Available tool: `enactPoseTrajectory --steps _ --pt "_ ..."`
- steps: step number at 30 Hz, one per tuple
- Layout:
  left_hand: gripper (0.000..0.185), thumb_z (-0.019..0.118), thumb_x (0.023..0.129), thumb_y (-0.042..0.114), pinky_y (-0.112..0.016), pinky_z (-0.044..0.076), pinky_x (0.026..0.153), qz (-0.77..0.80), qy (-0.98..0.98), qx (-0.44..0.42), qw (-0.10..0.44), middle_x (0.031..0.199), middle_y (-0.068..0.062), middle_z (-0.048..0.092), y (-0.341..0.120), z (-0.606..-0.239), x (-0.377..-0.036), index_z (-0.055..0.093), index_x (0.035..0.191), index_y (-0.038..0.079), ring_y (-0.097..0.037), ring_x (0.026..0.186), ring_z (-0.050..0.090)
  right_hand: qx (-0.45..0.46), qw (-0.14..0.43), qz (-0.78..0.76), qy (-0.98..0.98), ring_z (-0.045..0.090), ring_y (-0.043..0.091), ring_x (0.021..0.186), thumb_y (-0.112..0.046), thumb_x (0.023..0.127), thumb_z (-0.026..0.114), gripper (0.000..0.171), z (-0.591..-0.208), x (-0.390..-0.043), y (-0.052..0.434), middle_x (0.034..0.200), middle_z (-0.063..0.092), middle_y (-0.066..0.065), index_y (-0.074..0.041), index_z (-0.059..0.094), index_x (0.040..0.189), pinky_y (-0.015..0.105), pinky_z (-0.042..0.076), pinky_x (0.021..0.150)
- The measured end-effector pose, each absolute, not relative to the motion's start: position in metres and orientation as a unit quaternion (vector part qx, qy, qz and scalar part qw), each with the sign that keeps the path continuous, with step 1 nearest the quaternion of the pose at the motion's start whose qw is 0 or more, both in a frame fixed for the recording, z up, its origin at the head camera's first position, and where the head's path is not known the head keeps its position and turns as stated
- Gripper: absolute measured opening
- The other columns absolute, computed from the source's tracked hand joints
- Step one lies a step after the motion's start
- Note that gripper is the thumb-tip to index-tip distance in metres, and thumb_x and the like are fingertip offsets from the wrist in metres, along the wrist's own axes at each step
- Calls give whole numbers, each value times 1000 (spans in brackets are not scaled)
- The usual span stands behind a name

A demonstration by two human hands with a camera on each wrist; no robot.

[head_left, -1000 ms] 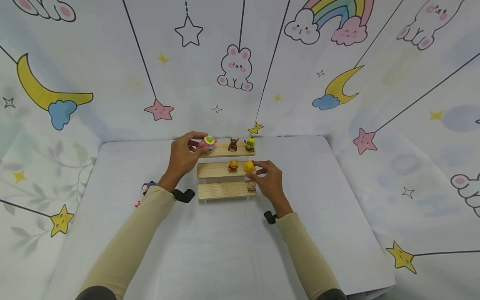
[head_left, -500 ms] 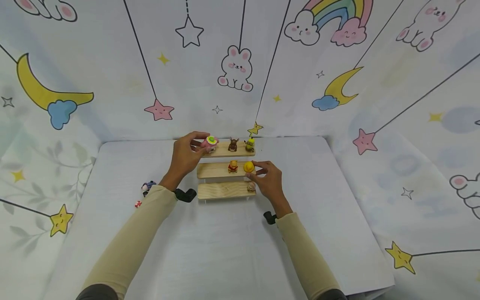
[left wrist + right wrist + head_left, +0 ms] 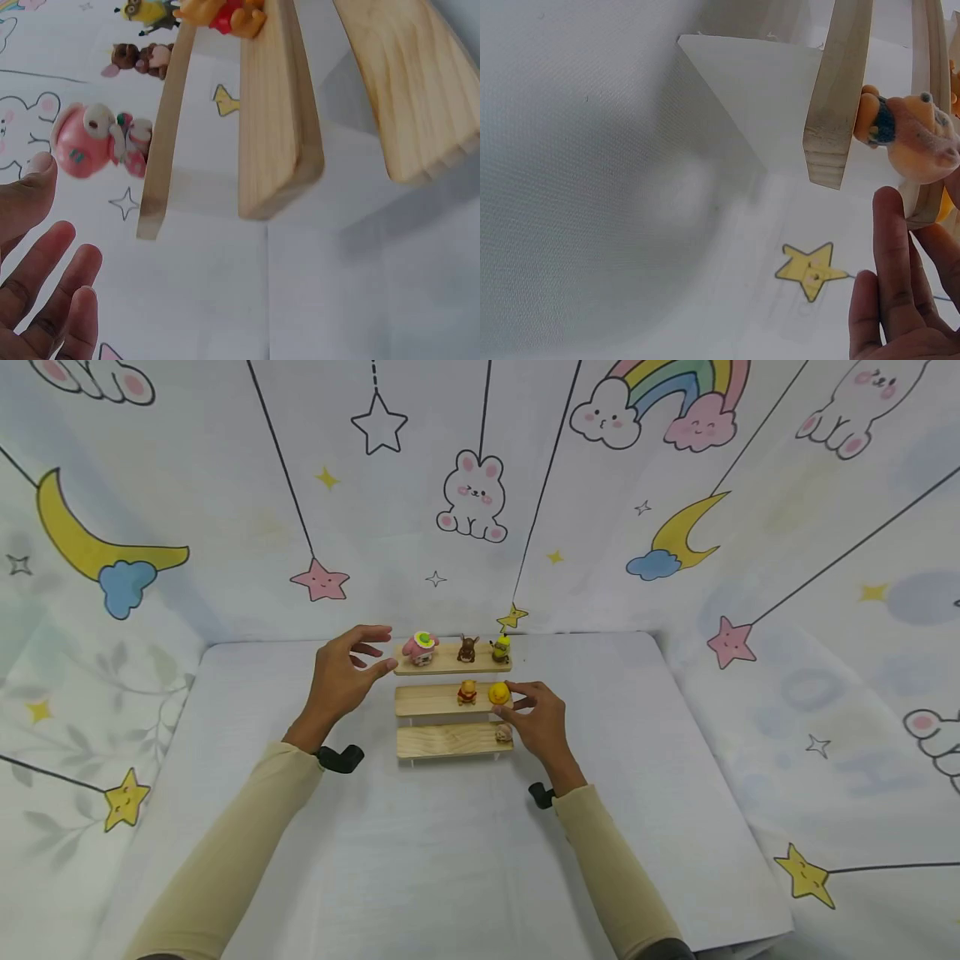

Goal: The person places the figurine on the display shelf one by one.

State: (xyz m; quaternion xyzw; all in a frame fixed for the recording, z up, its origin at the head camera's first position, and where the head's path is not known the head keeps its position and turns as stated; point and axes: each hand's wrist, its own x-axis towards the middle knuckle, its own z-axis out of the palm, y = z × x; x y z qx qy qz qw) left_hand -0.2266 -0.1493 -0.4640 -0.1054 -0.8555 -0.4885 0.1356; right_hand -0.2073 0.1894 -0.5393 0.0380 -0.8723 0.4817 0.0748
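Right now the left hand (image 3: pixel 339 672) hangs just off the left end of the top board (image 3: pixel 444 658), its thumb and fingers well parted and holding nothing. Nearest to it is the pink figure (image 3: pixel 422 648), which sits upright near that same end of the board, with a yellow and green patch on its head. A gap shows between the thumb and the figure in the head view; the left wrist view has the thumb tip near the figure's head.

The right hand (image 3: pixel 540 718) is at the right end of the middle board (image 3: pixel 423 700). Its thumb and index finger are drawn narrow and pinch the yellow figure (image 3: pixel 498 693), which is at that end of the board. The other fingers of this hand lie extended in the right wrist view, below the peach figure (image 3: pixel 919 139).

Along the top board, the brown figure (image 3: pixel 467 649) sits between the pink figure and the green-yellow figure (image 3: pixel 501 649). The bear (image 3: pixel 467 692), in a red top, is on the middle board just left of the yellow figure. The peach figure is at the right end of the bottom board (image 3: pixel 442 742), which is the nearest to the person.

All three boards stand in steps on the white table (image 3: pixel 420 860), against a backdrop (image 3: pixel 570 493) printed with stars, moons and rabbits. Both sleeves (image 3: pixel 240 843) are beige.
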Motion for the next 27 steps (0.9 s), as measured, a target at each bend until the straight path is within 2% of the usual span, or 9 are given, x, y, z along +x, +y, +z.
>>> enactPoseTrajectory --steps 3,9,14,17,21,25,27 --pt "51 86 91 18 -45 55 88 -482 -862 -94 128 131 -7 75 -159 -463 -221 69 140 19 -28 111 72 36 73 483 -872 74 25 98 -25 87 91 48 -540 -208 190 123 71 14 -19 76 132 43 63 83" --pt "52 85 93 18 -47 55 90 -458 -877 -72 131 132 -9 75 -180 -467 -211 67 142 17 -30 113 70 37 73 486 -870 74 25 97 -26 86 91 48 -540 -207 190 122 71 8 -20 77 132 43 63 81" --pt "51 84 94 20 -42 53 90 -446 -884 -42 132 132 -8 74 -200 -475 -203 67 142 19 -29 116 69 34 73 481 -873 74 24 98 -26 86 91 49 -539 -206 190 122 71 8 -20 76 133 38 63 80" --pt "50 84 94 20 -40 51 89 -446 -885 -29 128 132 -8 74 -211 -479 -198 67 142 20 -29 116 69 34 73 481 -873 74 25 98 -26 86 91 50 -539 -206 190 124 71 12 -19 76 133 36 63 80" --pt "48 82 96 23 -37 52 89 -438 -890 -20 127 133 -9 74 -225 -483 -190 67 142 19 -30 116 69 34 72 487 -870 74 26 97 -26 86 91 49 -539 -206 190 125 71 16 -19 76 132 39 63 81" --pt "47 82 96 25 -28 49 86 -428 -895 -5 124 134 -11 74 -236 -488 -182 68 141 16 -31 115 68 32 70 487 -870 74 26 97 -27 87 91 49 -538 -206 190 126 70 15 -19 76 133 40 62 81" --pt "46 82 96 24 -29 49 87 -424 -898 1 119 134 -11 74 -242 -491 -178 69 140 15 -31 115 68 30 71 486 -871 74 26 97 -27 86 91 50 -538 -206 190 126 70 15 -19 76 133 39 62 81"
